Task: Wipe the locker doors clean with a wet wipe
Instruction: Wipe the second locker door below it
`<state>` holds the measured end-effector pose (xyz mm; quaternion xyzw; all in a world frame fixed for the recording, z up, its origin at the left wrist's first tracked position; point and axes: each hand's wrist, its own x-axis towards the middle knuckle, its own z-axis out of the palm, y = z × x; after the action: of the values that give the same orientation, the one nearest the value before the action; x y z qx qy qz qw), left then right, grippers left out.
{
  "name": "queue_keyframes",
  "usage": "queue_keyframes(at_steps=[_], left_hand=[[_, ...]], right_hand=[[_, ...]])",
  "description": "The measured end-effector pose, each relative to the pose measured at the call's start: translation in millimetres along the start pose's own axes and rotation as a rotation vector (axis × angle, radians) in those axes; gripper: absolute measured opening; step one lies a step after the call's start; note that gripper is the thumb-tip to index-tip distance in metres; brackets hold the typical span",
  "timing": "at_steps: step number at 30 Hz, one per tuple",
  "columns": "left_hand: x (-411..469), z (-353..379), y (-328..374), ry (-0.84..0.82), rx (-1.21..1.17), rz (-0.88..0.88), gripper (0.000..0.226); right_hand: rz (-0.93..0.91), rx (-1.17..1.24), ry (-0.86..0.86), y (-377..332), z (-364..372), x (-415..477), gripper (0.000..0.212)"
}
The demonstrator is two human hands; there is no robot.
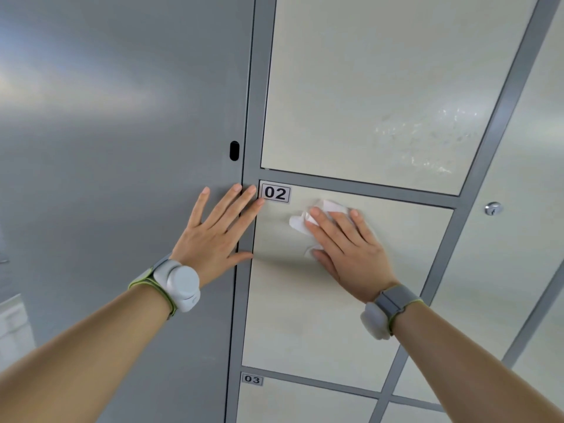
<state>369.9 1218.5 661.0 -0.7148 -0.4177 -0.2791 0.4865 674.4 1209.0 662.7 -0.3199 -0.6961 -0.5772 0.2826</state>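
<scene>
Wipe (pixel 297 224) (white; crumpled) under right hand (pixel 351 251)

Left hand (pixel 218 236) flat, fingers spread wide — right hand (pixel 348 248) flat too, thumb splayed below its fingers.

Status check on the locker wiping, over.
Right hand flat, pressing wet wipe on door 02. Left hand open, braced on frame. Nothing in the way.

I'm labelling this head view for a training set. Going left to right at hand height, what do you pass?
Grey panel → left hand → 02 label → right hand → round lock.
</scene>
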Motion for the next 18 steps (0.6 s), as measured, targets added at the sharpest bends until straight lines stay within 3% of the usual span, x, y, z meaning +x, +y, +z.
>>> queue_keyframes(at_steps=[4,14,18], left_hand=[[-1,2,-1,0.011,-0.037,0.003,0.11],[0,6,-3,0.04,-0.079,0.014,0.11],[-1,8,-3,0.048,-0.082,0.016,0.111]], right_hand=[[0.036,0.0,-0.019,-12,1,-2,0.053],[-0.199,0.023,-0.105,-27,9,-27,0.054],[-0.145,0.059,-0.073,-19,7,-13,0.054]])
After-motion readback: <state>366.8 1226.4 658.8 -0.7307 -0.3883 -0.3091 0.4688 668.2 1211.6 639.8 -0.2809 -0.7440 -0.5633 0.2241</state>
